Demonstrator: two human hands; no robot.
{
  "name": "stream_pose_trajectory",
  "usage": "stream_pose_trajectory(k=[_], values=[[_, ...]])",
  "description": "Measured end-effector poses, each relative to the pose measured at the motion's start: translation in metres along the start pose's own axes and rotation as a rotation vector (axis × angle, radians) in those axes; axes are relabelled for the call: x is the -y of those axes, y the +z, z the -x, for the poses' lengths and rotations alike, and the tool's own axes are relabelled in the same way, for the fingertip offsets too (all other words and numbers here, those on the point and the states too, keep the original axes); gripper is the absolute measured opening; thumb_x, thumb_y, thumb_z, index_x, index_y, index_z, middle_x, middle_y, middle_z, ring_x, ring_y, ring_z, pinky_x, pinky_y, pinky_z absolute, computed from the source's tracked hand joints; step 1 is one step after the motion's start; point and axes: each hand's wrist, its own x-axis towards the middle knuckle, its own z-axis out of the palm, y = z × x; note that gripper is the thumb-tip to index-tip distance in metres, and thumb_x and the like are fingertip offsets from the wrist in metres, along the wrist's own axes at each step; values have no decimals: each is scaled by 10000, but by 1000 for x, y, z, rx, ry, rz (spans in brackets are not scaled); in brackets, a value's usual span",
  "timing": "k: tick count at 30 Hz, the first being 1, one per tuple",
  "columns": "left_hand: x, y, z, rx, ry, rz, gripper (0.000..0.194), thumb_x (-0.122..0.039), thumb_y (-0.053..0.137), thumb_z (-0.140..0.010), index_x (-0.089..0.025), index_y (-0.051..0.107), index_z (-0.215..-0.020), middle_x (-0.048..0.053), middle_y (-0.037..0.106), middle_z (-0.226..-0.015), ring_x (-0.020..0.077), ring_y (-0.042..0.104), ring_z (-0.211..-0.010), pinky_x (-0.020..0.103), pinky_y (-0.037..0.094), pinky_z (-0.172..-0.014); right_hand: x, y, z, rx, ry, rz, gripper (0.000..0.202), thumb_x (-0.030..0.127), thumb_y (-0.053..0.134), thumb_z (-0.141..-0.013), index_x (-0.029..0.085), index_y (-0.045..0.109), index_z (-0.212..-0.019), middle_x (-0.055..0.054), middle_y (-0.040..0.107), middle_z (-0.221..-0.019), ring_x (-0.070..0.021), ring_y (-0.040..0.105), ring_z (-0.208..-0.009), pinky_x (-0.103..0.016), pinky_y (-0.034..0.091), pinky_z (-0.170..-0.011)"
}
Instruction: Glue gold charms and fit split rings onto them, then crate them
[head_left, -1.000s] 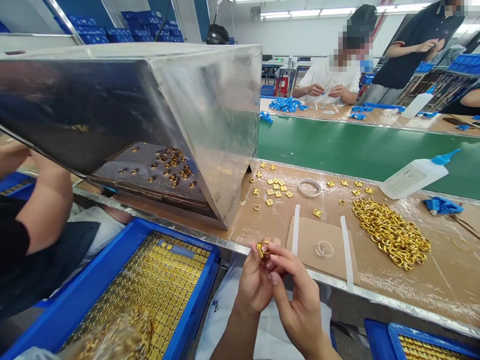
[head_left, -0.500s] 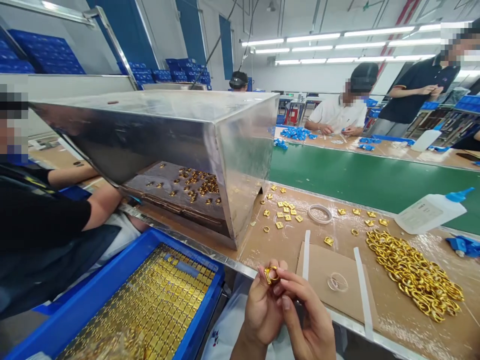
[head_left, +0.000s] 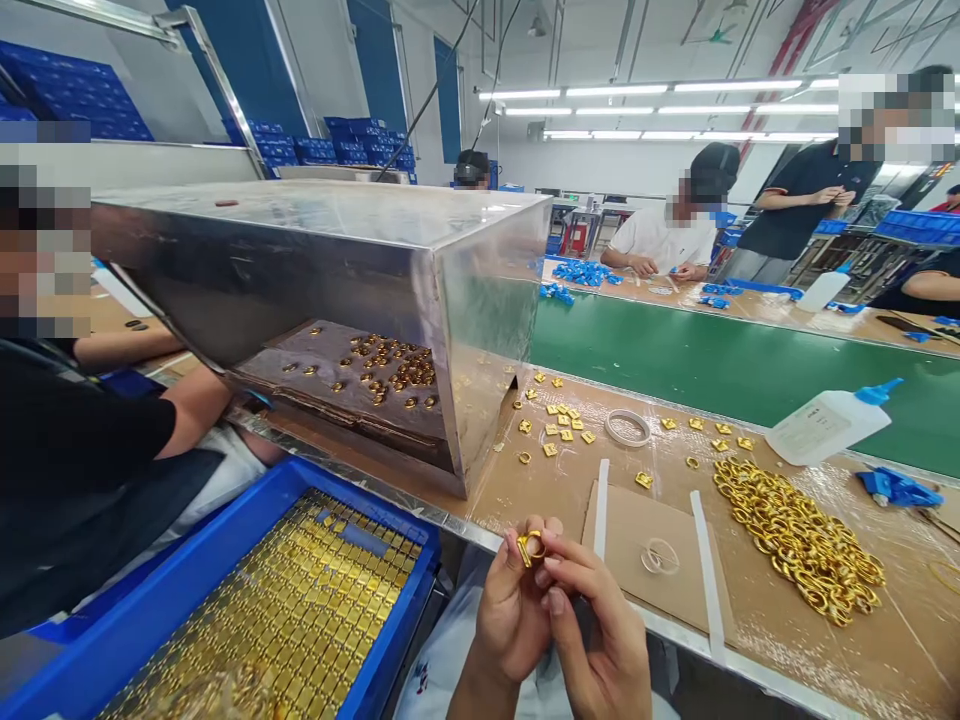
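Observation:
A shiny gold ring (head_left: 535, 551) with a flat plate on one side stands upright between my fingertips, just off the table's front edge. My left hand (head_left: 504, 622) pinches it between thumb and fingers. From the other side, my right hand (head_left: 601, 618) has its fingertips against the band, its thumb lower down near my left palm. Beyond them on the table, a cardboard sheet (head_left: 630, 540) is held by strips of white tape and bears thin clear hoops (head_left: 660, 557). Small gold square pieces (head_left: 568, 422) lie scattered farther back, and a heap of gold rings (head_left: 799, 540) is at the right.
A metal box (head_left: 491, 330) with gold rings inside stands at the left. Below it, a blue crate (head_left: 289, 480) holds rows of gold squares. A white bottle (head_left: 821, 425), tape roll (head_left: 628, 428) and green belt (head_left: 720, 350) are beyond. A person (head_left: 82, 440) sits close at left.
The view has swung slightly right, so most things appear a little farther left. Both hands keep hold of the ring, with almost the same finger placement.

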Motion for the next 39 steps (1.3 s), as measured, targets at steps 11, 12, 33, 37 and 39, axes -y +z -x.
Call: stream_pose_trajectory(k=[11, 12, 33, 37, 39], values=[[0, 1, 1, 37, -8, -79, 370, -425, 923, -654, -161, 665, -685, -31, 527, -750, 75, 468, -642, 189, 433, -663, 0, -2, 1, 4, -11, -8, 230, 120, 563, -948, 236, 673, -1112, -121, 755, -1180, -246, 740, -1099, -349, 638, -899], [0, 1, 1, 37, -12, -92, 365, -428, 920, -657, -163, 670, -689, -28, 540, -763, 78, 476, -649, 194, 435, -668, 0, -2, 1, 12, -12, -3, 233, 118, 565, -946, 237, 672, -1115, -120, 753, -1188, -244, 737, -1106, -346, 634, -908], [-4, -1, -1, -2, 29, -100, 387, -415, 932, -641, -170, 636, -681, -39, 436, -733, 92, 441, -659, 206, 443, -679, 0, 6, 0, 15, -22, -32, 240, 183, 520, -998, 245, 639, -1196, -124, 744, -1207, -240, 723, -1137, -359, 625, -937], [0, -5, -2, 16, 41, -93, 356, -437, 899, -689, -172, 666, -729, -44, 414, -709, 69, 293, -550, 179, 330, -512, -5, 8, 7, -44, 34, -83, 309, 210, 529, -1004, 258, 601, -1301, -123, 736, -1227, -236, 709, -1158, -363, 621, -945], [1, -6, -2, 34, 35, -91, 342, -435, 887, -705, -169, 673, -733, -43, 412, -702, 68, 255, -541, 175, 299, -497, -6, 9, 9, -59, 50, -89, 322, 235, 531, -1009, 263, 590, -1324, -120, 739, -1216, -235, 716, -1139, -364, 625, -934]])
